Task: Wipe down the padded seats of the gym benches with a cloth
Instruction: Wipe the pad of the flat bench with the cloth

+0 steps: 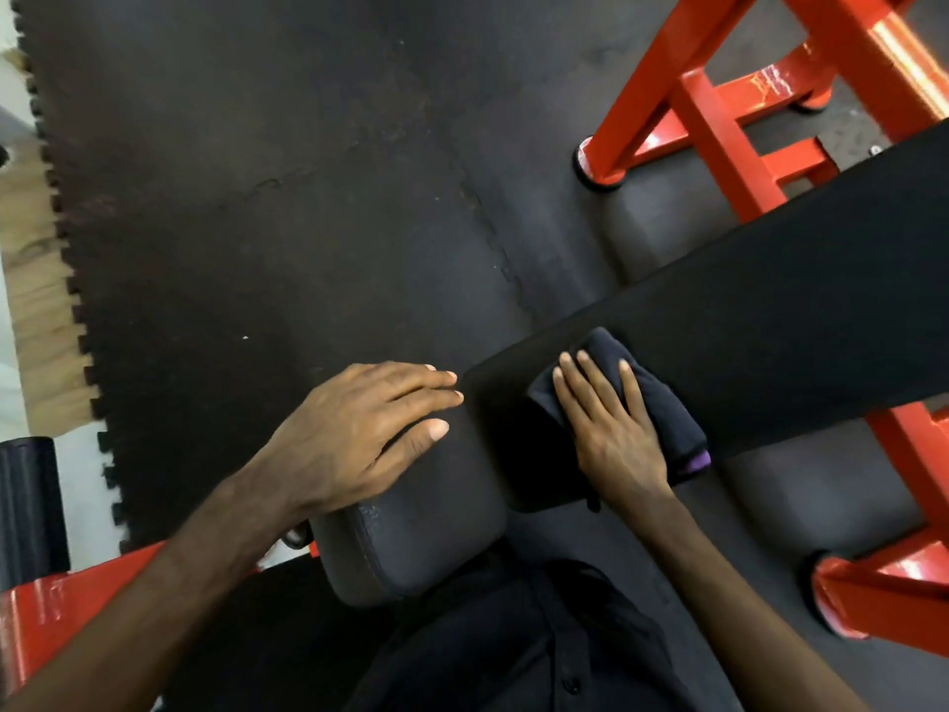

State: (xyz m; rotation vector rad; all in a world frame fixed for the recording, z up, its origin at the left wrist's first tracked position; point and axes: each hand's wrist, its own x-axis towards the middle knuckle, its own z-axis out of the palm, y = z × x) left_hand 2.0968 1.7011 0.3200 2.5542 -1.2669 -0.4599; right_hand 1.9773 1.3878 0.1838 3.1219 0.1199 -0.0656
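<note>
- While the right hand (613, 439) presses flat, fingers straight, on a folded dark cloth (662, 403) (purple edge showing), that cloth lies on the long black padded desk (770, 321).
- Left hand (354, 434), grip apart, rests on the grey seat pad (411, 531).
- Orange steel frame (719, 125) stands on black rubber floor mats (257, 197).

Floor's covered in dark rubber interlocking floor mats (267, 187) with a puzzle-tooth edge running down the left, and a seam cuts across the middle. Past that edge there's a strip of light wood-look flooring (38, 321). A black cylindrical foam roller pad (28, 501) sits at the lower left. The person's black button-up shirt (518, 644) fills the bottom.
</note>
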